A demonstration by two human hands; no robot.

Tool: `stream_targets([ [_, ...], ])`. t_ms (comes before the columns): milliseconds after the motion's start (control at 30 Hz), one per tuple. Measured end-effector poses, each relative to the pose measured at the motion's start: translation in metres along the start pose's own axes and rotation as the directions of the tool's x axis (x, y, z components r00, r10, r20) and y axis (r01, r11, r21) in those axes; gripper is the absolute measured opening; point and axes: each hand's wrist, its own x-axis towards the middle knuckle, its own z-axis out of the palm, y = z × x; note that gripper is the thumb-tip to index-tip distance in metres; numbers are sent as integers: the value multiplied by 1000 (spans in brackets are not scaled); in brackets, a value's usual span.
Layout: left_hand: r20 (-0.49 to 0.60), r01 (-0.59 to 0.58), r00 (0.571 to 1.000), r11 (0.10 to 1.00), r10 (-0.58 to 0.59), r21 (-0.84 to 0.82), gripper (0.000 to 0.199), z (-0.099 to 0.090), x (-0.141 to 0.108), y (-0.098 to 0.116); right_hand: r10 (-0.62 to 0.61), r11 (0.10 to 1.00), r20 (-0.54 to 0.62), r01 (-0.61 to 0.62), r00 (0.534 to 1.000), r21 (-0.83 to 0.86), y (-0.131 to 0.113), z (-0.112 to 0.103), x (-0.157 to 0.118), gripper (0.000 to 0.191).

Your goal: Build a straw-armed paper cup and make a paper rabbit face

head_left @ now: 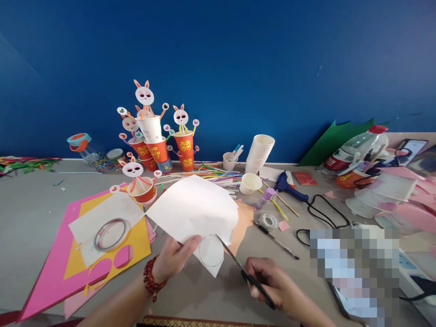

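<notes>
White paper (190, 200), thin, smooth and matte, is held up above the middle of the grey tabletop (190, 304), its right side curved and its near corner tapering to a point. A circle (210, 250) is outlined in fine dark line near that corner. The person's left hand (179, 258), with a bracelet (152, 278) of glossy round red-brown beads at the wrist, pinches the near edge, thumb above and fingers underneath. The right hand (269, 281) has its fingers curled around the black handles of a pair of scissors (256, 286); the slim metal blades meet the paper just beside the circle, though from here I cannot tell how far apart they stand. Behind the white paper's right side lies orange paper (245, 222). To the left, a smooth ring of tape (111, 234) rests on flat layers of white, yellow (143, 236) and pink sheets (47, 272). Beyond stand rabbit figures with disc-shaped heads and pointed ears, among them one in a white paper cup (150, 130). To the right are a cylindrical purple glue stick (265, 199), a slender pen (277, 241) and a tall stack of white cups (259, 154).
</notes>
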Motion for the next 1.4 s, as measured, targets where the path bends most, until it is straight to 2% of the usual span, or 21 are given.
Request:
stream_targets([
  [167,-3,-8,1000,1000,8,2,28,-1,2,3,-1,999,25,1,1000,-35,1,-3,-1,65],
  [600,127,6,992,998,3,-68,29,-5,6,10,-34,994,37,38,999,-100,-1,-8,0,67],
  [833,104,-1,995,998,7,-64,28,-5,5,8,-25,996,45,28,999,-79,-2,-5,0,63],
  [1033,141,4,990,998,6,-66,26,-7,6,6,-40,996,48,44,998,-76,0,-8,0,64],
  [1400,198,31,980,980,8,-194,28,-10,10,7,-41,992,65,48,997,-117,3,-11,-1,62],
])
